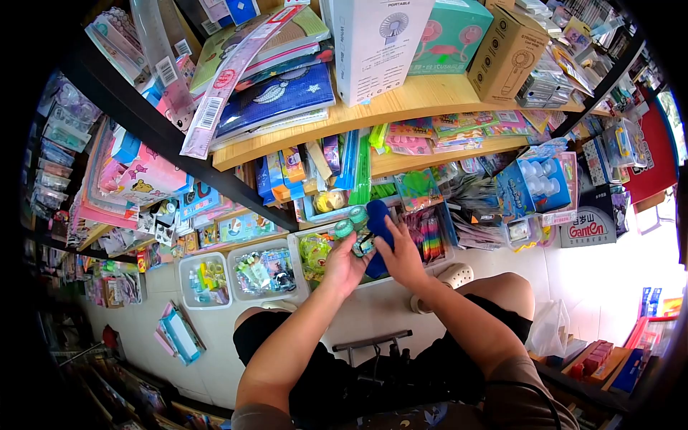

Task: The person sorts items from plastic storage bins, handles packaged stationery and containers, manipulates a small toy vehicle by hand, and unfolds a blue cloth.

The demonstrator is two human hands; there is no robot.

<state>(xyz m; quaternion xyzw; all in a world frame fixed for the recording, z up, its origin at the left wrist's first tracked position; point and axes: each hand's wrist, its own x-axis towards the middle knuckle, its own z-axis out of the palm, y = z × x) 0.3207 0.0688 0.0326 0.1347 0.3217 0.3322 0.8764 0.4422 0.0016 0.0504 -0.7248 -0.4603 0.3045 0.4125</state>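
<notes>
My left hand (347,264) is closed around a small toy with round teal parts like wheels (345,228). Its body is partly hidden by my fingers. Against the toy's right side, my right hand (400,255) grips a dark blue cloth (377,212), which sticks out above and below the fingers. Both hands are close together over white bins on the floor. Just left of them lies a bin part with bright green packets (314,256); to the right are rainbow-striped packets (430,240).
Above the hands, a wooden shelf (401,100) carries a white portable fan box (376,50), notebooks and cartons. Two white bins (228,292) of small goods stand on the floor at left. A plastic bag (550,330) lies at right. My knees flank the bins.
</notes>
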